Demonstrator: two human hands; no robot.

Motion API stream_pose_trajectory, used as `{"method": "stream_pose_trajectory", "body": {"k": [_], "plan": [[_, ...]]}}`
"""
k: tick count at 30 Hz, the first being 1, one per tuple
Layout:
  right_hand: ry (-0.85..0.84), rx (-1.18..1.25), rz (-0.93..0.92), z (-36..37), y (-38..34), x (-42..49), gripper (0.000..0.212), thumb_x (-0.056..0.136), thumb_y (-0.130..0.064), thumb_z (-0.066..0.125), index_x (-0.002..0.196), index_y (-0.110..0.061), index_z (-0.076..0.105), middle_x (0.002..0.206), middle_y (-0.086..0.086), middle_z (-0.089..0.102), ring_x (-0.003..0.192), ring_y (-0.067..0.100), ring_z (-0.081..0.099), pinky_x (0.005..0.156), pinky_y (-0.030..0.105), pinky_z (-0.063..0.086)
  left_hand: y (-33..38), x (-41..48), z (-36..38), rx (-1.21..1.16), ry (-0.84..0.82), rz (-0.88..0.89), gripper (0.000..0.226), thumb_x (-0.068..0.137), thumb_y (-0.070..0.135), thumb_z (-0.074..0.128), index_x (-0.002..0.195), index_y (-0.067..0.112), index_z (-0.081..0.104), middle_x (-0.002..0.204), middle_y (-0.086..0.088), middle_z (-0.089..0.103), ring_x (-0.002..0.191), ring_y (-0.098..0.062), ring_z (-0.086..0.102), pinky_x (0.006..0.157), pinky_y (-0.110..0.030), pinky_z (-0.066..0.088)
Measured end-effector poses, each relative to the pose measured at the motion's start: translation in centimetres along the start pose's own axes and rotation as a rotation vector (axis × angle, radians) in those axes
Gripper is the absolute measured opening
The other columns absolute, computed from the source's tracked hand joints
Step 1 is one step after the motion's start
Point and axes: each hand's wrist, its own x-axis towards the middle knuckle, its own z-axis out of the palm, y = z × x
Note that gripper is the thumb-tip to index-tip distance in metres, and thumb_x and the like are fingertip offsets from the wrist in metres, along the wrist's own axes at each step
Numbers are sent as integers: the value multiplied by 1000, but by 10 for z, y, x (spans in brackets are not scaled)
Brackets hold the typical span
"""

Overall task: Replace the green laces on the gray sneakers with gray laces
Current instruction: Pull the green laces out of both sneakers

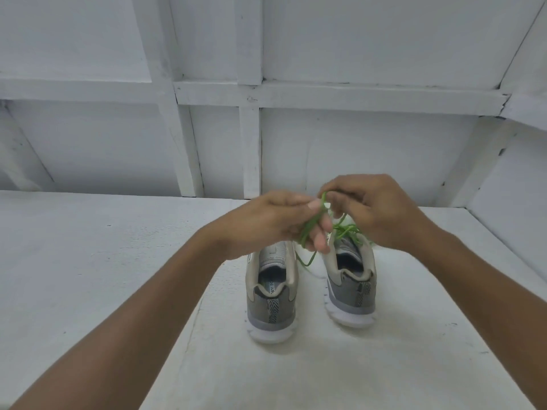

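Observation:
Two gray sneakers stand side by side on the white surface, heels toward me: the left sneaker (272, 294) and the right sneaker (350, 285). A loose green lace (310, 224) is wound around the fingers of my left hand (275, 223), which grips it above the shoes. My right hand (373, 208) pinches the same lace near its upper end, close to my left fingertips. More green lace (350, 229) still crosses the right sneaker's front, partly hidden by my right hand. No gray laces are in view.
The shoes sit on a white painted table (103, 261) against a white panelled wall (207, 128). A side wall closes in on the right (509, 187).

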Motion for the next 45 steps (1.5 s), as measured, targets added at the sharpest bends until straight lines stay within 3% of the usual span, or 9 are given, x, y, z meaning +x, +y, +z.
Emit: {"method": "stream_pose_trajectory", "body": {"k": [4,7,10,14,18,27,34,40,45], "plan": [[-126,55,67,33,-4,-13,17,99,-23,51,93,-25,66,61,-9,59,57,8,56,57,26,46,6,8,1,-439,219,174,30,103,19,36,96,2,60,81,-10,70,87,-30,64,84,-34,53],[-345,-112,-68,34,-20,-24,19,99,-29,48,104,-21,65,72,-5,62,68,11,58,65,27,47,-5,13,-11,41,517,215,32,105,20,34,99,5,62,90,-6,73,96,-24,67,93,-35,51],[-267,-64,-104,8,-29,-18,15,97,-22,54,93,-16,67,74,-5,65,70,8,60,64,18,46,-19,5,-19,458,377,82,40,100,37,36,101,10,65,91,2,74,98,-21,67,97,-46,48],[50,0,-85,-13,-17,-4,16,97,-16,56,89,-23,67,66,-5,61,62,8,60,59,19,46,-5,-8,0,-42,20,41,50,100,39,31,98,0,63,83,-12,70,87,-32,64,89,-42,50],[-146,-18,1,24,-17,-19,20,99,-24,49,91,-39,59,63,-9,55,57,5,50,57,22,41,15,2,9,-415,220,183,44,102,34,31,92,4,61,78,-9,71,87,-31,61,83,-35,51],[-251,-47,17,-5,-21,-13,14,94,-22,59,104,-23,69,88,-10,71,83,0,65,74,18,49,-14,7,7,571,423,128,50,97,52,32,85,13,61,80,-7,63,80,-23,60,81,-50,49],[-176,-74,76,3,7,1,9,87,-19,69,86,-27,65,83,-10,69,83,4,64,76,23,50,0,12,-3,908,201,-297,51,100,52,33,95,14,66,83,7,71,79,-7,62,71,-23,45],[-124,-223,74,33,38,23,18,93,-26,61,87,-12,69,82,1,55,77,17,50,69,29,36,-17,14,-16,23,261,-139,37,102,29,44,77,6,58,56,-4,51,64,-20,58,70,-31,47],[-150,-117,392,61,59,58,30,97,-29,54,74,-12,61,71,5,59,55,17,55,49,26,42,-30,24,-18,-114,441,-130,35,103,25,44,74,8,55,53,-1,48,58,-17,54,62,-27,43]]}}
